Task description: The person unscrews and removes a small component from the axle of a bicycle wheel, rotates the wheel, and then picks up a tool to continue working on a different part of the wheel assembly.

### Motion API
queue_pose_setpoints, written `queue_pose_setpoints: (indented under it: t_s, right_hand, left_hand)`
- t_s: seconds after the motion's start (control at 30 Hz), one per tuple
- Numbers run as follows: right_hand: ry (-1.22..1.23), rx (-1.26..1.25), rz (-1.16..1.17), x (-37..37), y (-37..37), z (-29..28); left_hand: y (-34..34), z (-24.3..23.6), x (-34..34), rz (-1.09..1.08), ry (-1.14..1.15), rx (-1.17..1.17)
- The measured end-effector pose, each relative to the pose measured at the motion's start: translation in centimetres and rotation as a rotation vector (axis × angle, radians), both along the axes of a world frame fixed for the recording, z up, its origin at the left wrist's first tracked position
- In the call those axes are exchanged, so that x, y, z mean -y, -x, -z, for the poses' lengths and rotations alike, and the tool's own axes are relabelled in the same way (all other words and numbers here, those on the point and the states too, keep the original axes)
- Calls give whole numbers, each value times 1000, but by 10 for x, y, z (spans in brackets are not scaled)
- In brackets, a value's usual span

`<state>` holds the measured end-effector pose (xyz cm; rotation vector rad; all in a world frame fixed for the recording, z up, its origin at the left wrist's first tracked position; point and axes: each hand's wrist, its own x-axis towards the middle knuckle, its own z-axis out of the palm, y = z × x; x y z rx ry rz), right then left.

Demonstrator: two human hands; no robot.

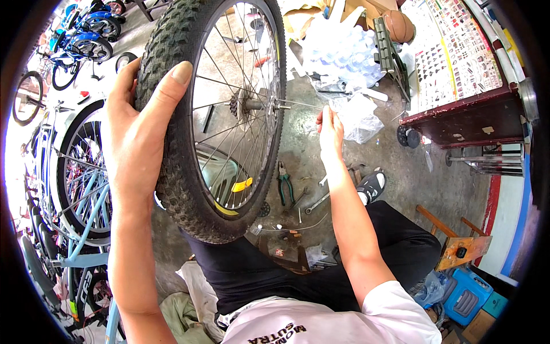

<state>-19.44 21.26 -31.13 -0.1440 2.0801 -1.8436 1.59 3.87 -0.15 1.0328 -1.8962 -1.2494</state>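
A bicycle wheel (pixel 163 143) with a knobbly black tyre stands upright in front of me, tilted slightly. My left hand (pixel 134 137) grips the tyre on its left side, the thumb lying over the tread. At the wheel's centre are the hub (pixel 255 105) and a small sprocket cassette (pixel 238 106). From the right end of the axle a thin metal rod (pixel 303 104) sticks out. My right hand (pixel 329 129) pinches its outer end between thumb and fingers. A yellow reflector (pixel 242 184) sits among the spokes.
Green-handled pliers (pixel 283 186) and a wrench (pixel 317 203) lie on the floor between my legs. Bicycles (pixel 86 189) crowd the left. Plastic bags (pixel 344 57), a basketball (pixel 399 26) and a dark red table (pixel 464 120) stand ahead right; a wooden stool (pixel 458 252) and blue case (pixel 467 295) are nearer.
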Motion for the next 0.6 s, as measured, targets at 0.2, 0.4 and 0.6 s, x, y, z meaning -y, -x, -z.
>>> queue_pose_setpoints:
  t_s: [0.2,0.4,0.6]
  right_hand:
    - [-14,40,17,-1,-4,-9]
    - [-81,159,-42,-5,-1,-22]
    - [-73,144,-29,-3,0,-24]
  left_hand:
    - [-1,0,-2,11,-12,-2]
    - [-7,6,5,-43,74,75]
    - [-8,8,3,-62,65,71]
